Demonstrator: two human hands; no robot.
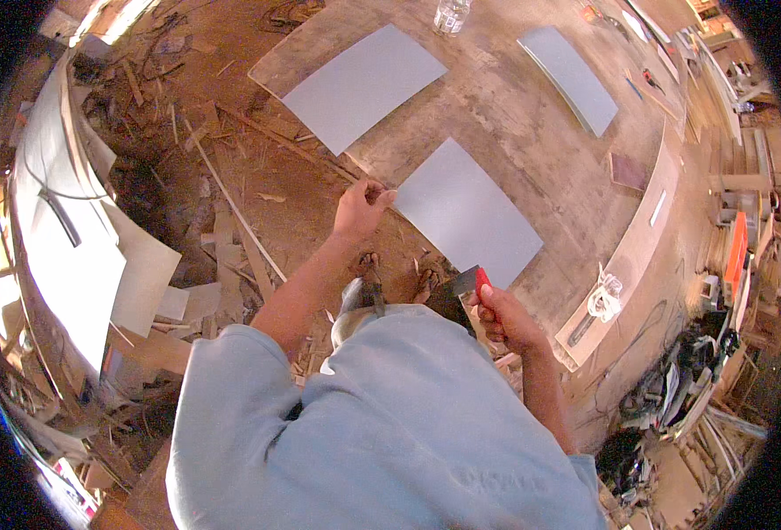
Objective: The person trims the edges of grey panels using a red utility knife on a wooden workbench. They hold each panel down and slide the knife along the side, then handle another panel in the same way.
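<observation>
My left hand (pixel 361 208) pinches the near left corner of a grey rectangular sheet (pixel 466 212) that lies flat on a large wooden board (pixel 531 132). My right hand (pixel 505 318) is closed around the red handle of a flat-bladed scraper (pixel 471 281), held just off the sheet's near edge. A second grey sheet (pixel 364 84) lies farther away on the left, and a third grey sheet (pixel 571 78) lies at the far right of the board.
A clear plastic bottle (pixel 451 14) stands at the board's far edge. Wood offcuts and shavings (pixel 205 203) litter the dirt floor on the left, beside pale curved panels (pixel 64 221). Tools and clutter (pixel 699 371) pile up on the right.
</observation>
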